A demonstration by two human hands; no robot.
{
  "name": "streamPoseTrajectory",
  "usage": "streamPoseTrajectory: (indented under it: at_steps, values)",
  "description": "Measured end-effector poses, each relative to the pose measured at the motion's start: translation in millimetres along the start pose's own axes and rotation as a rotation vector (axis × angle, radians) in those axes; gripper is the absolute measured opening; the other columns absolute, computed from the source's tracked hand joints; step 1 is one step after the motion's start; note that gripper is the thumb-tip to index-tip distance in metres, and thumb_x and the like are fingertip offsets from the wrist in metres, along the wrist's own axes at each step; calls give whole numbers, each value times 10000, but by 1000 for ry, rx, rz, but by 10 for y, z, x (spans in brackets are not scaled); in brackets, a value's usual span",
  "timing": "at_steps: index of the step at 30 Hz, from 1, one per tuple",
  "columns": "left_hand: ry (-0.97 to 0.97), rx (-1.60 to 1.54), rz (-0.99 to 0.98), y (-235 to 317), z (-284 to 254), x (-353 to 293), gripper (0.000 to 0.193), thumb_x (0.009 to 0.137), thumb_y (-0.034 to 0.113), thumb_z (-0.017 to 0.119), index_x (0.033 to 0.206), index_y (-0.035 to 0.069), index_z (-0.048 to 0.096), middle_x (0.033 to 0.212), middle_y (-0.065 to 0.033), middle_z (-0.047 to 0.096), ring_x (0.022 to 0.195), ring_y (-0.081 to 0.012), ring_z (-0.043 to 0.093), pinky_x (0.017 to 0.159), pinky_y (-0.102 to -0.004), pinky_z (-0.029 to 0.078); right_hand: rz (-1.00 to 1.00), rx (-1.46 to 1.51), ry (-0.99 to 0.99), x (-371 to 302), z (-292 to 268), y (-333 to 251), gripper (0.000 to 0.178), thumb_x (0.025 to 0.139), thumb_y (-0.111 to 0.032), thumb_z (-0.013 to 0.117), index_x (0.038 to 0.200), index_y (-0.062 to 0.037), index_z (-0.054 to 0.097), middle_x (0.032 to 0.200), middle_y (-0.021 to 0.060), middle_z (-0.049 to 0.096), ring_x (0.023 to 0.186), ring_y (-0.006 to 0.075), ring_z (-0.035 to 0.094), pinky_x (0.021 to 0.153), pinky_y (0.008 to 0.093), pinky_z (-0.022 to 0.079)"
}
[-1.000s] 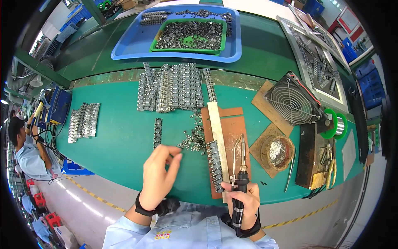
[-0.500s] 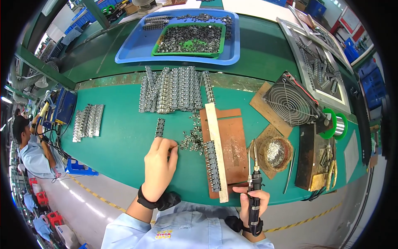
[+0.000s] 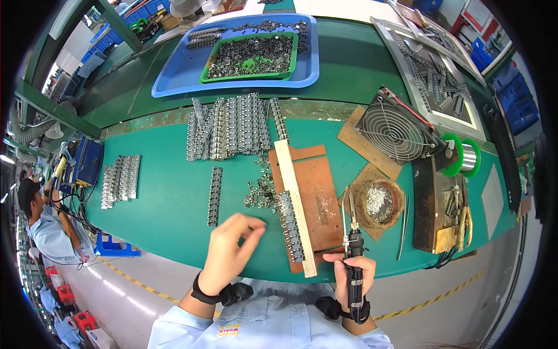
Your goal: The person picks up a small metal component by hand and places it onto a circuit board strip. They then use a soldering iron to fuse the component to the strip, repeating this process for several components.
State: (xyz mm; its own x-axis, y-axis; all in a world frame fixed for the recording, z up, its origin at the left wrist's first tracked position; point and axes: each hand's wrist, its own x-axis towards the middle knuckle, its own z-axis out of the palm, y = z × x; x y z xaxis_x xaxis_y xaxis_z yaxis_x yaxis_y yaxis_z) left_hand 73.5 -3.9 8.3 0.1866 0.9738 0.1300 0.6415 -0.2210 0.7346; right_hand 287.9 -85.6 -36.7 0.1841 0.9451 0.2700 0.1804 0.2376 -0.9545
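The left hand [image 3: 228,247] has withdrawn from the grey segmented strip [image 3: 215,196] beyond its fingers [image 3: 250,221], closure unclear, the right hand [image 3: 361,276] clamping a black pen-shaped soldering iron [image 3: 354,262].

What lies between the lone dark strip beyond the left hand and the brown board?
In the head view: loose small metal parts on the green tabletop, with the left hand just below them.

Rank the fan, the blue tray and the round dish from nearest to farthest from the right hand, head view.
From the right hand:
1. Round dish, ahead and slightly right.
2. Fan, beyond the dish.
3. Blue tray, far back, leftward.
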Motion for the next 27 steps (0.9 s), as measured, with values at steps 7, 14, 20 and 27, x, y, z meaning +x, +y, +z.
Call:
streamPoseTrajectory:
  at_steps: [7,14,20,27]
  values:
    - [-416,-943,-558,73,35,-110,52,817,5,581,867,-1,569,810,-47,593,733,-122,586,678,-240,474,16,26,8,-27,5,35,216,830,24,512,961,-51,358,814,192,626,788,229,620,785,345,436]
    - [-455,-1110,-590,81,141,-151,136,836,6,560,953,17,490,883,-48,578,824,-116,568,748,-254,470,5,15,6,-3,22,41,221,827,25,515,962,-53,358,810,193,628,778,231,623,779,339,438]
    - [-458,-1121,-564,67,165,-151,160,844,7,551,972,28,457,910,-45,570,850,-103,554,775,-249,458,8,-23,2,2,17,15,221,830,8,520,962,-62,358,789,192,635,763,224,621,774,329,431]
    - [-420,-1113,-570,85,160,-140,150,822,-3,567,925,39,466,872,-37,558,795,-108,561,723,-235,460,-14,-24,13,28,36,11,224,819,15,537,952,-57,372,787,192,634,751,231,628,743,324,444]
